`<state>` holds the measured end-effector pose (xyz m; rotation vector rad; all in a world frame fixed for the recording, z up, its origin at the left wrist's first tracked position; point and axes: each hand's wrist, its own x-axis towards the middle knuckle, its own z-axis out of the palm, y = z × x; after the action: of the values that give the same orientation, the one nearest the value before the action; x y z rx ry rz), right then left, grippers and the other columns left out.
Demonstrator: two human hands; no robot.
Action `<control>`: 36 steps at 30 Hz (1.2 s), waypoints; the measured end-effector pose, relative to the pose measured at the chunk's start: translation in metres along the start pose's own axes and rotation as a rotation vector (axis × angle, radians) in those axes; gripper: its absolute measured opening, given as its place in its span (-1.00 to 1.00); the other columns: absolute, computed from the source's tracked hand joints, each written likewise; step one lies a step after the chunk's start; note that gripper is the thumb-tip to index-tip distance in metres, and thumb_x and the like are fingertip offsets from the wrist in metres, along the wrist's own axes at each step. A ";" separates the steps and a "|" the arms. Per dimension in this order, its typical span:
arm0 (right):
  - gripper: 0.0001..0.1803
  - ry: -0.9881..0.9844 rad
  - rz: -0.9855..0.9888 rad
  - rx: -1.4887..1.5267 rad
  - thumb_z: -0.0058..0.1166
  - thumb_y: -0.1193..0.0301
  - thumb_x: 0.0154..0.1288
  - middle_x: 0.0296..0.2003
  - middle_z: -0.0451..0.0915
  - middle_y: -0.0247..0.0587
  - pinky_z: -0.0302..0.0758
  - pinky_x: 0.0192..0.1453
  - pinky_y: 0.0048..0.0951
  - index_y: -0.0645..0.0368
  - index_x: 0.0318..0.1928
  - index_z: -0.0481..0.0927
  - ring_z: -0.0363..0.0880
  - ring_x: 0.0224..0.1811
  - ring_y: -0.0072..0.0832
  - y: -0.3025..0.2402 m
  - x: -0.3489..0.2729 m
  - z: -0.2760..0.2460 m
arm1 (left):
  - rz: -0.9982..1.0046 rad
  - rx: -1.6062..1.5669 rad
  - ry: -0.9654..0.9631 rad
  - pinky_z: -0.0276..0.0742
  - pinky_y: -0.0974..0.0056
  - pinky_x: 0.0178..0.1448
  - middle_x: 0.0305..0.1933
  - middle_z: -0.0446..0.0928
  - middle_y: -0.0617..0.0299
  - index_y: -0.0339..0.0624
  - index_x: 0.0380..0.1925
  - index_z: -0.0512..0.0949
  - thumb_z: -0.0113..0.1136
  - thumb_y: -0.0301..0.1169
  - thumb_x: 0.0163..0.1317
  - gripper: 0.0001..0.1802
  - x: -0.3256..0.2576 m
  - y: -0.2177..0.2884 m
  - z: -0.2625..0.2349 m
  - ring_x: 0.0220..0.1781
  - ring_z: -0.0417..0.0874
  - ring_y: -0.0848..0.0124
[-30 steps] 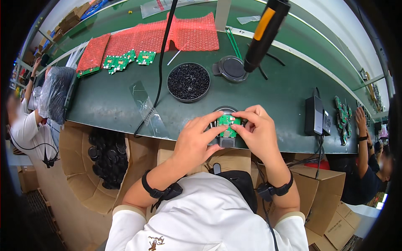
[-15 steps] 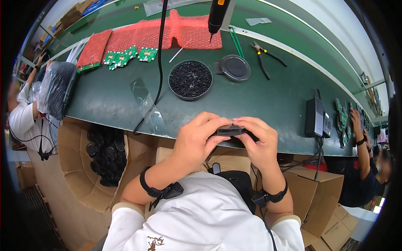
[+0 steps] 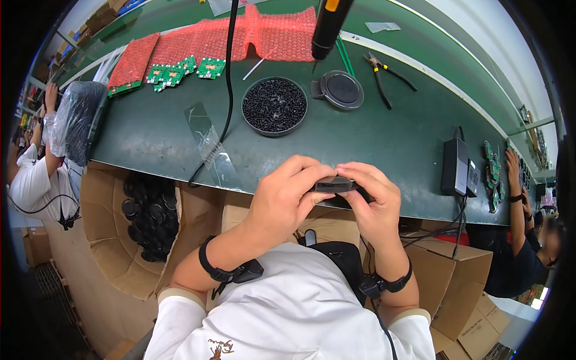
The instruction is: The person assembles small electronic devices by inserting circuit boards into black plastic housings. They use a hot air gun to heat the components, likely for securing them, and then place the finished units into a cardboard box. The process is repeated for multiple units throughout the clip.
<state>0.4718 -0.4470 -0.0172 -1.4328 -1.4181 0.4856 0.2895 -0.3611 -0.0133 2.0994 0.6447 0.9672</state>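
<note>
- The left hand [image 3: 287,195] and right hand [image 3: 377,198] pinch a dark flat housing [image 3: 335,185] from both sides, fingers above and thumbs below, fingertips nearly meeting over it; it is held at the table's near edge.
- Green table [image 3: 384,144], stretching across the view.
- White shirt [image 3: 312,306] on the person, with brown stitched lettering and a small emblem at its lower left.
- Cardboard box [image 3: 111,240] below the table on the left, holding many round black parts [image 3: 150,219].
- Carton [image 3: 486,327] at lower right, with dark print on its side.
- Red bubble wrap [image 3: 204,48] along the table's far side.
- Black power unit [image 3: 454,165] near the right end.
- Round dish [image 3: 275,133] filled with small black pieces [image 3: 275,105].
- Electric screwdriver [image 3: 329,30] with an orange marking, hanging tip down.
- Pliers [image 3: 387,75], yellow-and-black handles spread.
- Green circuit boards [image 3: 171,75] beside the wrap, their markings too small to read.
</note>
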 end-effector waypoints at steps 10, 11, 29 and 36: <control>-0.57 -0.011 -0.042 -0.126 0.32 0.72 0.11 -0.01 0.74 -0.13 0.67 -0.02 -0.40 0.17 0.02 0.77 0.74 -0.07 -0.27 -0.006 0.001 -0.001 | 0.034 0.038 0.017 0.67 0.13 -0.21 -0.09 0.63 0.09 -0.20 -0.03 0.64 0.48 -0.53 0.09 -0.61 0.001 0.000 0.002 -0.24 0.72 0.11; -0.57 -0.013 -0.047 -0.134 0.32 0.72 0.10 -0.01 0.74 -0.14 0.67 -0.03 -0.39 0.17 0.02 0.77 0.74 -0.07 -0.27 -0.007 0.002 -0.001 | 0.029 0.045 0.014 0.67 0.13 -0.20 -0.08 0.63 0.09 -0.20 -0.04 0.64 0.48 -0.53 0.09 -0.61 0.001 0.000 0.001 -0.24 0.73 0.11; -0.58 0.099 -0.066 -0.110 0.31 0.75 -0.02 -0.10 0.73 -0.19 0.65 0.01 -0.33 0.14 -0.11 0.81 0.71 -0.05 -0.21 0.002 0.003 0.011 | 0.025 0.000 0.109 0.69 0.18 -0.16 -0.13 0.68 0.09 -0.16 -0.11 0.74 0.39 -0.70 -0.01 -0.60 0.003 -0.010 0.006 -0.19 0.75 0.15; -0.45 -0.080 -0.206 -0.334 0.23 0.78 -0.05 0.00 0.64 -0.09 0.62 0.04 -0.22 0.09 0.00 0.79 0.64 0.02 -0.10 0.021 0.007 0.000 | 0.096 0.280 -0.024 0.69 0.12 0.10 0.04 0.67 0.10 -0.11 -0.07 0.77 0.53 -0.55 -0.09 -0.53 -0.001 -0.028 0.006 0.12 0.72 0.10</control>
<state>0.4836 -0.4362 -0.0320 -1.5182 -1.7510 0.1808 0.2899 -0.3474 -0.0382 2.4029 0.7062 0.9473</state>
